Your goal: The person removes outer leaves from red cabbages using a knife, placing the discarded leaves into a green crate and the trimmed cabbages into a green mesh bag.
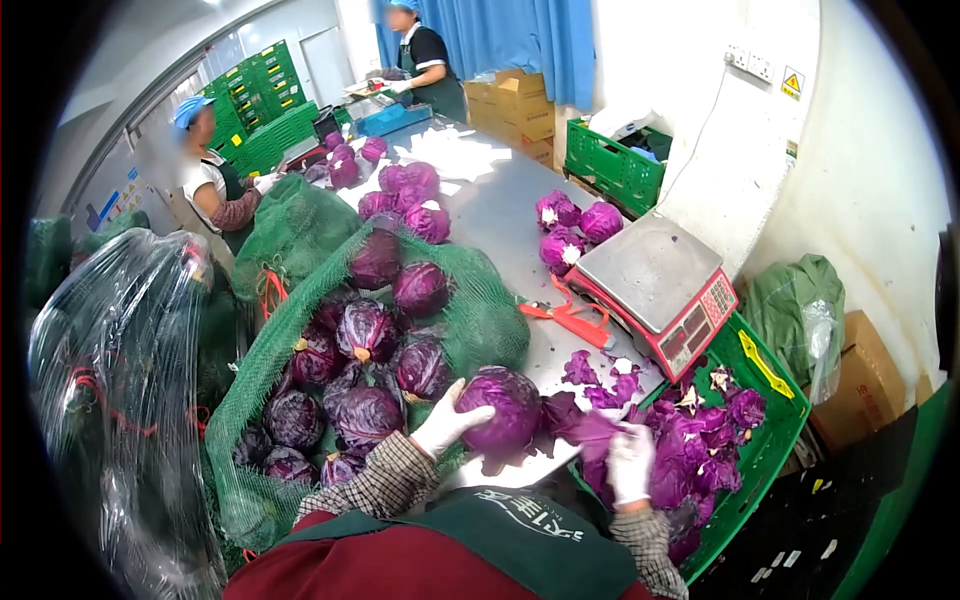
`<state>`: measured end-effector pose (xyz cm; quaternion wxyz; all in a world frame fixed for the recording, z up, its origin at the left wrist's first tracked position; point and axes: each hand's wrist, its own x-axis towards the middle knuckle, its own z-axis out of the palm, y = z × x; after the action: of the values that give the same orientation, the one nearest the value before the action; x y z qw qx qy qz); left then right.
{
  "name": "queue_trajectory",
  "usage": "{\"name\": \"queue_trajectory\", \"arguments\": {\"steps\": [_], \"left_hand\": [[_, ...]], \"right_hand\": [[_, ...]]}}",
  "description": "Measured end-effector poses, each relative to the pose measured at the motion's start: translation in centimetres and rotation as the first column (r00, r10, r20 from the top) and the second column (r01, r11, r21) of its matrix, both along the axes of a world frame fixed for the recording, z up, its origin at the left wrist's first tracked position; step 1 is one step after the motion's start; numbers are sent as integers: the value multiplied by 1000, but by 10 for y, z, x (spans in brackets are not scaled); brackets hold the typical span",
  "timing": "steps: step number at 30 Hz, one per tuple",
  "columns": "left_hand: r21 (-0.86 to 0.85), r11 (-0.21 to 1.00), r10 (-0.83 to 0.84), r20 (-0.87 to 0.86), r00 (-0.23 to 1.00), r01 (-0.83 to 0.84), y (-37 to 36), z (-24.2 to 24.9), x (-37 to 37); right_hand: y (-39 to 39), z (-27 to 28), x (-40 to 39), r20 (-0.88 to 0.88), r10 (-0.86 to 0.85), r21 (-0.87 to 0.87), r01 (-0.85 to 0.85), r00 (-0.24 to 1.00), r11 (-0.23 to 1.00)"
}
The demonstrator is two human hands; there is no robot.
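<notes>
Brushed-metal worktop [500, 205], crowded at our end. Our gloved left hand [446, 422] grasps a purple cabbage [500, 408] from its left side, thumb over the near face; the head is at the near edge of the worktop, just in front of us. Our gloved right hand [630, 465] grips a purple leaf [590, 432]; whether it is attached to the head, we cannot tell.

Handling, as we judge it: head dense, fairly heavy, firm, round enough to roll, slightly slick under gloves; best cradled low with a spread palm. Leaf light, limp at the rim, stiffer at the rib, tears easily; best taken near its base.

To our left, a green net sack [235, 400] holds more heads. To our right, a green crate [772, 470] bears torn leaves. Ahead lie an orange-handled tool [580, 325] and a red scale [650, 265]. Farther along, we note heads grouped on the metal, two co-workers [430, 60] [225, 195], cartons [510, 105] and a blue curtain [540, 50]
</notes>
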<state>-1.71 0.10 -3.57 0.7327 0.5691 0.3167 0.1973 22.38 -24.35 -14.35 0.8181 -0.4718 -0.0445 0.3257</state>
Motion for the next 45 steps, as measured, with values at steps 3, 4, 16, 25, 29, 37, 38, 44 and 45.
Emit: {"name": "queue_trajectory", "arguments": {"steps": [3,4,16,25,29,37,38,44,45], "left_hand": [[-52,997,-58,38,998,60,0,11,-4],[38,995,-89,-7,996,89,-9,25,1],[786,146,17,-609,793,601,-92,73,57],[840,23,-8,-542,840,542,-107,54,59],[846,11,-14,-533,846,533,-108,54,61],[849,70,15,-526,850,524,-99,65,66],[843,86,22,-534,845,531,-98,65,66],[856,204,22,-488,872,474,-96,65,53],[884,149,-4,-448,894,444,-96,58,42]], "right_hand": [[-69,9,35,549,-80,-365,325,832,872],[-84,19,39,776,17,-441,523,630,729],[-1,125,-48,853,473,-484,-2,219,875],[12,116,-56,799,558,-588,95,223,804],[16,144,-47,745,620,-657,109,245,746],[37,118,-24,761,634,-644,273,135,715],[41,115,-22,772,626,-626,292,105,723],[46,85,13,696,672,-715,334,254,614],[35,73,21,626,722,-779,285,296,559]]}}
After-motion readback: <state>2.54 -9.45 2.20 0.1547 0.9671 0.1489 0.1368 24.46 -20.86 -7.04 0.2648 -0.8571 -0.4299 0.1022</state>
